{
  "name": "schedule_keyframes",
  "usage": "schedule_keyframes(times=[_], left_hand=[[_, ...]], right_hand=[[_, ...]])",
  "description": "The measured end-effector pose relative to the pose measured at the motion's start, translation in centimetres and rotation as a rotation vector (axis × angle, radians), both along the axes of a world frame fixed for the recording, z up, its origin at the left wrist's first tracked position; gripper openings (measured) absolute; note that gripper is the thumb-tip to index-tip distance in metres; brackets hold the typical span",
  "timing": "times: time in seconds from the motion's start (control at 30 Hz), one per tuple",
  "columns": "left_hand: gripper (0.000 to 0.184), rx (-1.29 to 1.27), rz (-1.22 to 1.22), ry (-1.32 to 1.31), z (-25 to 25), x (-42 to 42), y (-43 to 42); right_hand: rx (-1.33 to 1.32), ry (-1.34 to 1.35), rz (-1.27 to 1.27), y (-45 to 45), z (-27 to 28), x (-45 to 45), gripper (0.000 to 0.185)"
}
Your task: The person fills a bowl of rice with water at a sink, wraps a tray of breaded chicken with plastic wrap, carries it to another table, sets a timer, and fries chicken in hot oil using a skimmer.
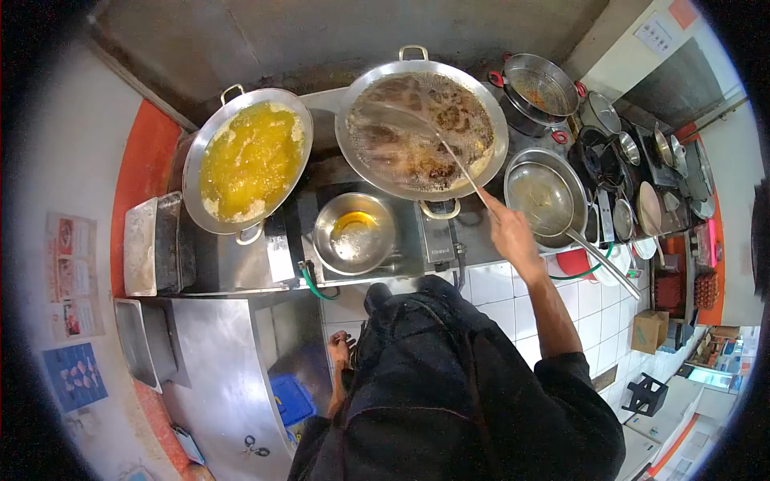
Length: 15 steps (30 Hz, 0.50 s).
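My right hand (513,239) is closed around the handle of a long-handled utensil (459,163). Its far end dips into dark, bubbling liquid in a large two-handled wok (343,132), so the shape of its head cannot be made out. Low beside my body hangs my left hand (342,346), its fingers loosely bent and apart with nothing visible in them. A steel bowl (323,248) with a little yellow liquid at the bottom stands on the counter in front of the woks. To the right of my right hand is a steel strainer or pan (545,192) with a long handle.
On the left is a second wok (192,192) of foamy yellow liquid. A pot with red handles (544,84) stands at the back right, near several pans and lids. A steel side table (212,361) and a blue container (293,399) are at lower left.
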<state>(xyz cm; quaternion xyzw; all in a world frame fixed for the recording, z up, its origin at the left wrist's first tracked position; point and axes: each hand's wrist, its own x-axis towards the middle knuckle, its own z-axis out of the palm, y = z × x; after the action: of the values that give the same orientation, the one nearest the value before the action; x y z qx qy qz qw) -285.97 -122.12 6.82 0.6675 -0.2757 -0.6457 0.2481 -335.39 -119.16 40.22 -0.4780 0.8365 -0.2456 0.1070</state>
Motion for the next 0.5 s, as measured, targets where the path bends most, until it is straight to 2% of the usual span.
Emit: schedule_keyframes(times=[0.1, 0.13, 0.23, 0.3, 0.4, 0.47, 0.5], left_hand=[[0.018, 0.055, 0.04, 0.004, 0.5, 0.1, 0.2], [0.019, 0.057, 0.038, -0.026, 1.0, 0.1, 0.6], [0.019, -0.015, 0.051, -0.079, 1.3, -0.2, 1.9], [0.016, -0.013, -0.052, -0.088, -1.0, 1.1, 2.1], [0.015, -0.06, -0.249, -0.018, -7.8, 4.2, 2.2], [0.015, -0.051, -0.381, -0.017, -9.3, 5.1, 1.5], [0.014, -0.088, -0.303, -0.003, -9.0, 4.7, 1.9]], right_hand=[[-0.141, -0.064, 0.008, 1.5, 2.1, -0.5, 0.054], [-0.036, -0.105, -0.036, 2.2, 3.2, -0.6, 0.052], [-0.073, -0.06, 0.033, 3.9, 3.7, -0.6, 0.049], [-0.019, -0.054, 0.02, 4.0, 2.2, -0.3, 0.049], [0.034, -0.11, -0.01, 3.0, 0.5, 0.5, 0.048], [0.045, -0.208, -0.031, 1.8, -0.3, 0.7, 0.05], [0.042, -0.209, -0.035, 1.7, -0.2, 0.8, 0.05]])
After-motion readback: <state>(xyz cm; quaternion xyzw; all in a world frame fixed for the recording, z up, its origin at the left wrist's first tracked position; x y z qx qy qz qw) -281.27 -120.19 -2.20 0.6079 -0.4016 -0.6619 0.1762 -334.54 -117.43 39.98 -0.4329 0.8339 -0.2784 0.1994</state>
